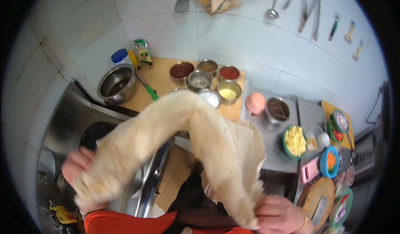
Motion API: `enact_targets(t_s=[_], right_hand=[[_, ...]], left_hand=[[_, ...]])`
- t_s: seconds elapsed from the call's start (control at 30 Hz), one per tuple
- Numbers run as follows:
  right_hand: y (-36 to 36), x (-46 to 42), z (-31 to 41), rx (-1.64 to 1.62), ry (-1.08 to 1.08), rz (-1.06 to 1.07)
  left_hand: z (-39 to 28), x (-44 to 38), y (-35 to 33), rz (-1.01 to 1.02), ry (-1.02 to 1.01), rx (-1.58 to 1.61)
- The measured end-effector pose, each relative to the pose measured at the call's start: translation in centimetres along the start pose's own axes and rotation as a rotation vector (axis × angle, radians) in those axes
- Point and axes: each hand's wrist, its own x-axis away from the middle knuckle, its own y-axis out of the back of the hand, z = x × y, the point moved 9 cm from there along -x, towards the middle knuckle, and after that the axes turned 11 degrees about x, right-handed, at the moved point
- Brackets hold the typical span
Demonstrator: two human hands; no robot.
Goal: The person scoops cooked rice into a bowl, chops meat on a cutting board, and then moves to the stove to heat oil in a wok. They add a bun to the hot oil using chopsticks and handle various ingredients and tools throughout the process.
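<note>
A large pale beige cloth (pixel 187 121), blurred by motion, hangs in an arch in front of my body. My left hand (pixel 79 165) grips its left end above the stove side. At the lower right my right hand (pixel 275 213), with a gold bangle at the wrist, holds the other end. The middle of the cloth bulges up towards the wooden counter and partly hides a metal bowl of white granules (pixel 210 98). Some fingers of both hands are hidden by the cloth or blurred.
Behind the cloth stand metal bowls of red seasoning (pixel 229 73) and yellow paste (pixel 228 93). A large steel bowl (pixel 117 85) is at the left. To the right are a basket of yellow chunks (pixel 294 141), a blue basket (pixel 329 162) and a cleaver (pixel 319 211) on a round board (pixel 304 199).
</note>
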Motion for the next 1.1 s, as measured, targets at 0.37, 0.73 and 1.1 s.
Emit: enact_targets(t_s=[0.37, 0.73, 1.1], right_hand=[[-6.3, 13.5, 1.6, -0.19, -0.371, -0.987], [-43.4, 29.7, -6.9, -0.84, -1.165, -1.039], [-61.9, 81.1, 3.2, 0.254, -2.612, -0.481]], left_hand=[[2.5, 21.3, -27.2, 1.283, 0.702, 0.111], [25.8, 49.1, -34.4, 0.267, 1.53, 0.377], [30.9, 67.3, -8.3, 1.439, 1.875, -0.153]])
